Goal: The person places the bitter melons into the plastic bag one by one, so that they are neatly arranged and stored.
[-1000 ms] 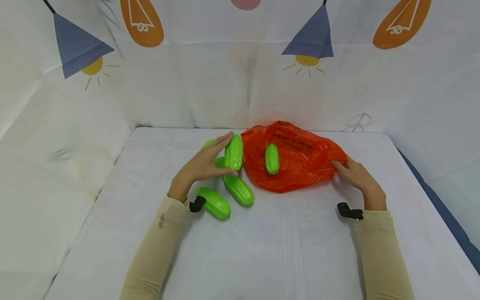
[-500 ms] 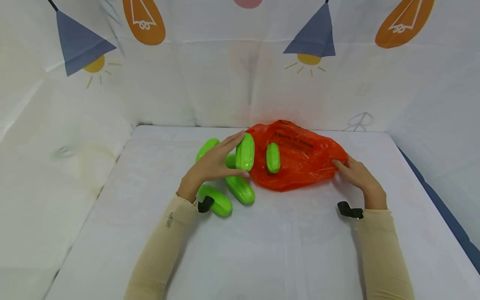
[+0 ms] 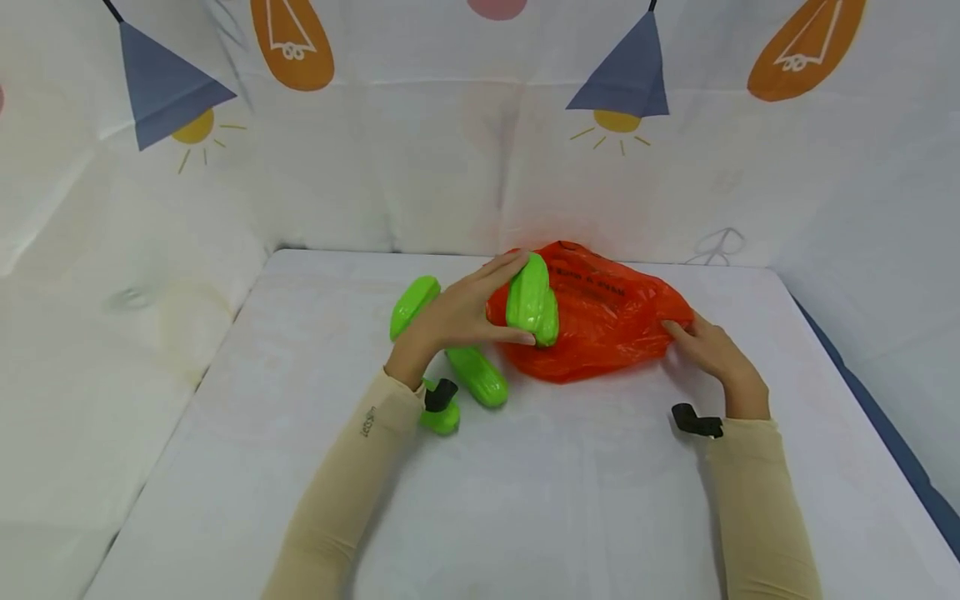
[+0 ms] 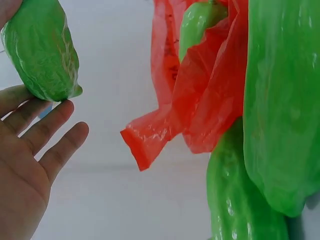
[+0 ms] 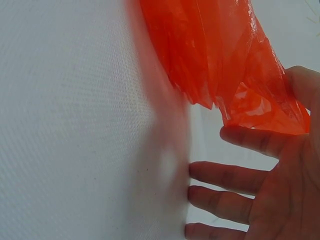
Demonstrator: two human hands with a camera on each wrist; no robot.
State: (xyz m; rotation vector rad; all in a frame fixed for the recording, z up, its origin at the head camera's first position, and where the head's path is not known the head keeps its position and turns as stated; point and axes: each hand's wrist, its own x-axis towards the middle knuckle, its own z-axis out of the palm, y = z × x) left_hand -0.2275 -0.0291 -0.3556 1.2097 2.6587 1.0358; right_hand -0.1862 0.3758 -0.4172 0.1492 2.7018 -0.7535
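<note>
My left hand (image 3: pixel 461 312) holds a green ribbed gourd (image 3: pixel 525 296) between thumb and fingertips. In the left wrist view that gourd (image 4: pixel 45 50) hangs at the upper left against the fingers. It overlaps a second gourd (image 3: pixel 551 325) lying at the red plastic bag (image 3: pixel 607 329) in the head view. The bag's right end is pinched between the thumb and index finger of my right hand (image 3: pixel 712 354). In the right wrist view, the other fingers (image 5: pixel 227 177) of that hand are stretched out, off the bag (image 5: pixel 220 50).
More green gourds lie left of the bag: one behind my left forearm (image 3: pixel 414 304), one in front of the bag (image 3: pixel 480 379), and one partly hidden under the wrist (image 3: pixel 442 418). A white cloth wall (image 3: pixel 420 183) rises behind the white table (image 3: pixel 585 500).
My left hand has carried the gourd to the right, from beside the bag to over its left part. The right hand keeps its place on the bag.
</note>
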